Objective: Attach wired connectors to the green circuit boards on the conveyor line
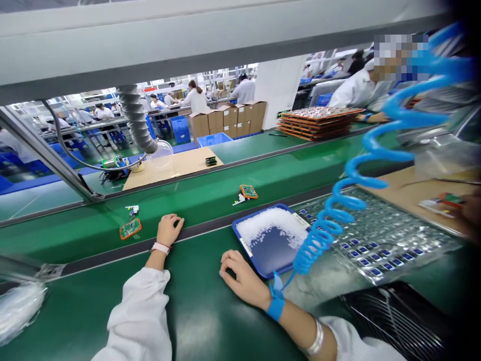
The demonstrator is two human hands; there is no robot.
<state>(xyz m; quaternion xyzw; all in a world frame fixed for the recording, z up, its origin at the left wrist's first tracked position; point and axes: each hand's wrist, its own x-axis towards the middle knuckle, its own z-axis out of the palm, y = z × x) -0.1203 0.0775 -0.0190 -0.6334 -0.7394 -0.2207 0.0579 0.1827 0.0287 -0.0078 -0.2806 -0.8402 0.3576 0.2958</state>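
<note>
My left hand [170,230] rests on the dark edge strip beside the green belt [195,200], its fingers loosely curled and apart with nothing seen in them. To its left on the belt lies a green circuit board in an orange frame [130,228], with a small white part [133,210] behind it. My right hand [242,278] is over the green bench, thumb and fingers apart and empty, wearing a blue wrist strap [276,303]. Just beyond it sits a blue tray [259,268] of white pellets [274,223]. Another orange-framed board [248,191] lies on the belt farther back.
A blue coiled cord [326,230] hangs at the right over a clear tray of small dark parts [391,250]. Behind the belt are stacked orange panels [319,123] and a hanging grey hose [137,120]. A co-worker's hand [473,210] shows at the right edge.
</note>
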